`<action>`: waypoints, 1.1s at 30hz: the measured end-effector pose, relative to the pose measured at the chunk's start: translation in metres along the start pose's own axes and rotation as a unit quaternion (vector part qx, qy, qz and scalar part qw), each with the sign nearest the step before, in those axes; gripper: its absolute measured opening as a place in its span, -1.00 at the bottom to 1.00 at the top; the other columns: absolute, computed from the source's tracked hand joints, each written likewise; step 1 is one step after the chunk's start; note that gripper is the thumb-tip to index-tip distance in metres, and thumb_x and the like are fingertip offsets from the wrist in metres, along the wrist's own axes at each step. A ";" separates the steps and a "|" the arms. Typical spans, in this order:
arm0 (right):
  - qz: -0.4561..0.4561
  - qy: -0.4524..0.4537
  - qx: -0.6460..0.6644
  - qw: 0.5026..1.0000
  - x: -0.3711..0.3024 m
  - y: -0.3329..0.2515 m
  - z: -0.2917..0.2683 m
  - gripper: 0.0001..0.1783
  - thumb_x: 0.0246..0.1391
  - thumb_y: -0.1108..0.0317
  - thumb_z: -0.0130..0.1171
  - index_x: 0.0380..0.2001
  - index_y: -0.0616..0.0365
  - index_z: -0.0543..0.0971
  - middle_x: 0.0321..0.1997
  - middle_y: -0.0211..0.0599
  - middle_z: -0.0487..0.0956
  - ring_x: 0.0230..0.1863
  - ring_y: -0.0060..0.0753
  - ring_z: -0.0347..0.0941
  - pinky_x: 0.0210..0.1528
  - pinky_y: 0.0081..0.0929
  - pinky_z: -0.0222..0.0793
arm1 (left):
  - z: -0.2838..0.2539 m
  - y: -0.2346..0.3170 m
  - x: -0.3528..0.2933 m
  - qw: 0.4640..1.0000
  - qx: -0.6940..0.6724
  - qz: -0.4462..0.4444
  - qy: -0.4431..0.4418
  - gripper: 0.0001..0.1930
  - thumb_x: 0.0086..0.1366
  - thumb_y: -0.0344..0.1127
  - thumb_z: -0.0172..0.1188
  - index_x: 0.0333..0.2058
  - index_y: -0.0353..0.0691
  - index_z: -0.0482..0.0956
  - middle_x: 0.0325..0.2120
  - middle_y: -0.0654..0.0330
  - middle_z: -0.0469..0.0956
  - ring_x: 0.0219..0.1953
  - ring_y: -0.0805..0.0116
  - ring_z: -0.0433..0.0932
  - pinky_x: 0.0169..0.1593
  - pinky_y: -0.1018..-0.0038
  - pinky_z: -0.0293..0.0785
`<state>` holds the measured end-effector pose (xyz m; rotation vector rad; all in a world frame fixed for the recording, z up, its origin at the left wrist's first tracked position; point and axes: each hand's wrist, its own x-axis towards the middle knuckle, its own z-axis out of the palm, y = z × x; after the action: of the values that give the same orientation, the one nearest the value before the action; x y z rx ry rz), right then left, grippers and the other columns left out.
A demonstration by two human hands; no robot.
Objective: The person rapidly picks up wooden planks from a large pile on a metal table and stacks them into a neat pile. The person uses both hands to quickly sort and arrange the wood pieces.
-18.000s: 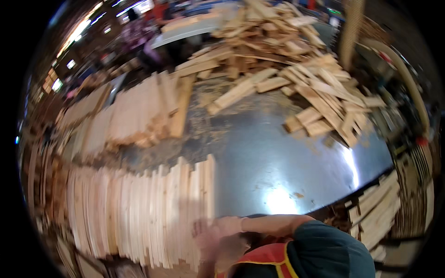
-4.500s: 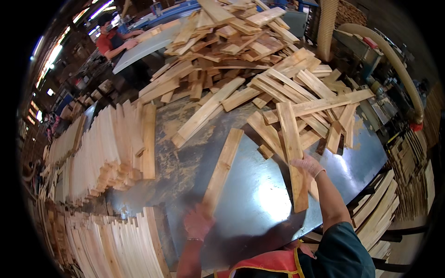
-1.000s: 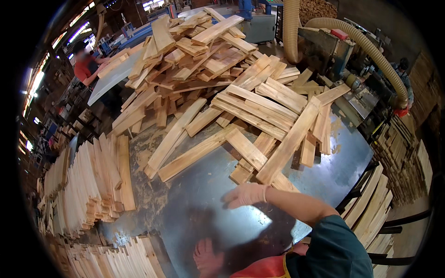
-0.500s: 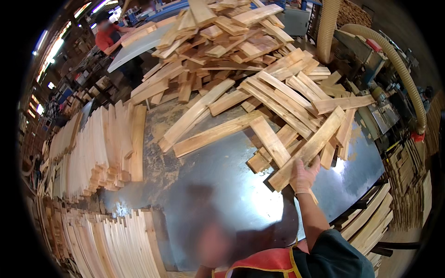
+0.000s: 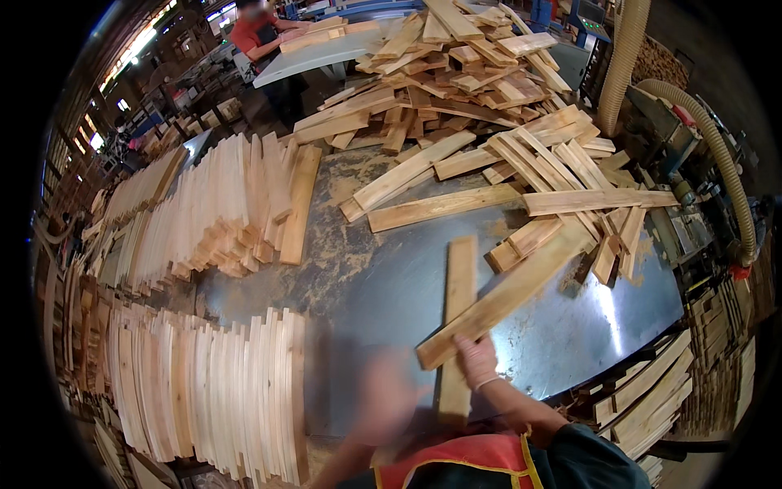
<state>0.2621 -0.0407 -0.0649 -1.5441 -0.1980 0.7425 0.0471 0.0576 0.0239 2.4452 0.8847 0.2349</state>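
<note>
My right hand (image 5: 477,360) grips the near end of a long wooden board (image 5: 521,289), which slants up and away to the right. Beneath it a second wooden board (image 5: 461,281) crosses, running nearly straight toward me; its near end reaches down beside my right wrist. My left hand (image 5: 384,395) hangs over the near part of the metal table (image 5: 346,326), left of both boards and apart from them. Motion blur smears its fingers, and I see nothing held in it.
A tall heap of loose boards (image 5: 464,77) covers the far table. Closely packed rows of boards (image 5: 236,383) stand along the left. At the far left a person (image 5: 259,37) in red works at another table (image 5: 314,59). A ribbed hose (image 5: 623,69) and machinery rise at right.
My right hand has drawn the long board left and nearer to me. The crossing board lies straighter and closer. My blurred left hand has come up from the lower edge. The view has turned left.
</note>
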 end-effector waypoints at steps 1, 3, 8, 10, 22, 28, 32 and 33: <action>0.016 -0.021 -0.033 0.999 -0.022 0.001 0.019 -0.29 0.17 0.03 0.44 0.25 0.22 0.50 0.11 -0.13 0.67 0.12 -0.14 0.57 0.26 -0.26 0.44 | -0.003 0.004 0.010 0.998 0.009 -0.026 -0.057 0.00 0.16 0.13 0.46 0.48 -0.14 0.22 0.41 -0.08 0.31 0.43 -0.10 0.31 0.44 0.02 0.26; 0.044 -0.077 -0.098 0.991 -0.048 0.023 0.039 -0.27 0.18 0.02 0.42 0.29 0.21 0.48 0.15 -0.08 0.66 0.16 -0.16 0.57 0.27 -0.28 0.42 | -0.010 0.009 0.024 0.981 0.028 -0.077 -0.173 0.04 0.16 0.18 0.45 0.50 -0.13 0.18 0.40 -0.12 0.32 0.42 -0.13 0.33 0.43 0.02 0.29; 0.195 -0.169 0.104 0.961 -0.087 0.032 0.063 0.06 0.22 0.13 0.43 0.58 0.26 0.07 0.54 0.09 0.32 0.47 -0.03 0.32 0.46 -0.16 0.30 | -0.021 -0.013 -0.044 0.935 -0.211 -0.233 -0.163 0.05 0.27 0.03 0.35 0.58 -0.19 -0.01 0.29 -0.15 0.47 0.29 -0.03 0.52 0.36 0.17 0.40; 0.263 -0.236 0.092 0.931 -0.096 0.045 0.068 0.08 0.21 0.13 0.44 0.59 0.25 0.05 0.57 0.08 0.26 0.50 -0.04 0.27 0.50 -0.19 0.26 | -0.001 -0.046 -0.090 0.902 -0.330 -0.238 -0.143 0.00 0.27 -0.09 0.35 0.57 -0.22 0.02 0.20 -0.10 0.52 0.14 0.11 0.59 0.22 0.28 0.50; 0.094 -0.467 -0.226 0.850 -0.111 0.053 0.154 -0.45 0.29 0.09 0.20 0.25 0.11 0.54 0.06 0.09 0.71 0.09 0.12 0.65 0.10 -0.15 0.55 | 0.024 -0.081 -0.247 0.803 -0.392 -0.448 -0.032 -0.20 0.32 -0.27 0.34 0.48 -0.18 0.21 0.04 0.04 0.56 0.06 0.10 0.57 0.15 0.21 0.53; -0.058 -0.648 -0.312 0.692 -0.145 0.038 0.217 -0.21 0.21 0.18 0.19 0.49 0.02 0.28 0.22 0.17 0.62 0.23 0.13 0.56 0.25 -0.14 0.46 | 0.028 -0.120 -0.216 0.877 0.232 -0.418 0.056 -0.15 0.29 0.17 0.31 0.46 -0.07 0.32 0.37 0.07 0.35 0.41 0.11 0.35 0.43 0.22 0.30; -0.105 -0.662 -0.238 0.702 -0.088 0.013 0.222 -0.23 0.23 0.34 0.18 0.52 -0.09 0.32 0.18 0.09 0.62 0.13 -0.09 0.60 0.16 -0.29 0.50 | 0.025 -0.177 -0.193 0.823 0.444 -0.353 0.019 -0.08 0.27 0.20 0.32 0.50 -0.07 0.24 0.51 0.08 0.16 0.58 0.03 0.04 0.58 0.12 -0.02; -0.120 -0.636 -0.288 0.706 -0.057 -0.028 0.211 -0.24 0.23 0.30 0.21 0.50 -0.04 0.34 0.23 0.10 0.60 0.19 -0.06 0.58 0.19 -0.27 0.49 | 0.042 -0.217 -0.212 0.783 0.529 -0.325 0.033 -0.06 0.26 0.21 0.33 0.50 -0.08 0.24 0.50 0.08 0.18 0.57 -0.01 0.06 0.58 0.09 -0.01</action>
<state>0.1089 0.1064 -0.0073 -1.2242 -1.7756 1.5280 -0.2209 0.0460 -0.1239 2.7900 2.2864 -0.6072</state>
